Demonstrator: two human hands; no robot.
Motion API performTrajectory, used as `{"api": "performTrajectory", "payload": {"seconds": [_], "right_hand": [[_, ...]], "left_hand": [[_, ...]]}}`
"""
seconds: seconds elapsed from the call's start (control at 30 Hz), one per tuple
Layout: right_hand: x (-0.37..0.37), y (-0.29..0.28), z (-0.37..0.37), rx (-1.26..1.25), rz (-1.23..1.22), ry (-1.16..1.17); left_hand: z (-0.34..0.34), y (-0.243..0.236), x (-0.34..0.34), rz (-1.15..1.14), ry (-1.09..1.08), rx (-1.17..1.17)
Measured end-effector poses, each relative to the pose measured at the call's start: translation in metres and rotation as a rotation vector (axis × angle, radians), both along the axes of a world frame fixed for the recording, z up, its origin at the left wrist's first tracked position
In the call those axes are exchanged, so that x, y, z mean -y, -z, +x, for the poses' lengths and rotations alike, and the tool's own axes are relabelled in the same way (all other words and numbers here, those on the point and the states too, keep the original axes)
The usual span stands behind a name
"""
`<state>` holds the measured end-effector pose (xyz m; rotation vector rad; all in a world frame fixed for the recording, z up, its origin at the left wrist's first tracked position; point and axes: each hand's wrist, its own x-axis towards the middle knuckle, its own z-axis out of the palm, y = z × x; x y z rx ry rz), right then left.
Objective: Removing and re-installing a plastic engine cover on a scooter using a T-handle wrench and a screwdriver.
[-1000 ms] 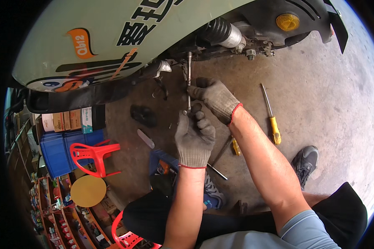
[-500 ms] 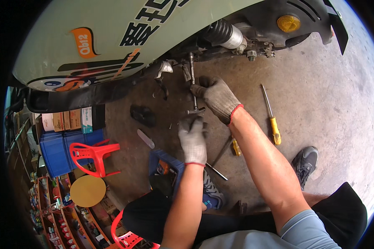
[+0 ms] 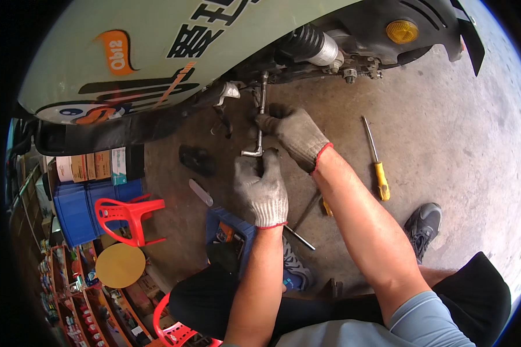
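Note:
A steel socket wrench with a long shaft [image 3: 263,92] runs from the vehicle's dark underside [image 3: 283,70] toward me, with a short cross handle at its near end pointing left. My right hand [image 3: 292,133], in a grey knit glove, is closed on the shaft. My left hand [image 3: 260,191], also gloved, has its fingers curled at the cross handle. A black shock-absorber boot with a silver sleeve [image 3: 318,49] sits right of the shaft, and a silver bracket [image 3: 230,91] to its left.
A yellow-handled screwdriver [image 3: 382,179], black object [image 3: 195,159], blue bin [image 3: 214,220] and loose steel bar [image 3: 300,237] lie on the concrete floor [image 3: 457,144]. Red chairs [image 3: 136,220], a round yellow stool [image 3: 120,265], blue crates [image 3: 81,214] and sorting racks [image 3: 87,295] stand at left.
The cross handle has swung round to point left. My left hand has shifted left and turned on it; my right hand stays around the shaft, slightly left of where it was.

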<state>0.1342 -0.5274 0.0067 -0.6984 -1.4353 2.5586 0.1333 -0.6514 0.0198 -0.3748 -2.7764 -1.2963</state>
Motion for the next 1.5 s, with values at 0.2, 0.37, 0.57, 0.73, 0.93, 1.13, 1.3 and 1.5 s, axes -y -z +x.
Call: {"api": "performTrajectory", "payload": {"seconds": [0.2, 0.37, 0.57, 0.73, 0.93, 1.13, 1.3, 1.5], "right_hand": [[0.0, 0.017, -0.007, -0.022, 0.058, 0.012], [0.001, 0.02, -0.009, -0.002, -0.035, -0.041], [0.003, 0.007, -0.005, -0.032, -0.013, -0.019], [0.007, 0.006, -0.007, -0.094, -0.071, 0.065], [0.008, 0.015, -0.013, -0.013, 0.072, 0.104], [0.005, 0.012, -0.01, 0.002, -0.013, 0.029], [0.007, 0.012, -0.011, -0.066, -0.11, 0.053], [0.01, 0.02, -0.017, -0.072, -0.012, 0.129]], "left_hand": [[-0.007, 0.0, 0.011, 0.612, 0.072, 0.88], [-0.019, 0.004, 0.017, 1.536, 0.258, 1.811], [-0.016, -0.003, 0.01, 1.407, 0.104, 1.441], [-0.006, 0.003, -0.003, 0.097, 0.087, 0.092], [-0.013, 0.006, 0.019, 0.488, 0.025, 0.771], [-0.017, 0.004, 0.015, 1.6, 0.184, 1.687], [-0.006, 0.003, -0.008, 0.354, 0.08, 0.13], [-0.01, -0.004, 0.011, 0.534, 0.019, 0.789]]}}
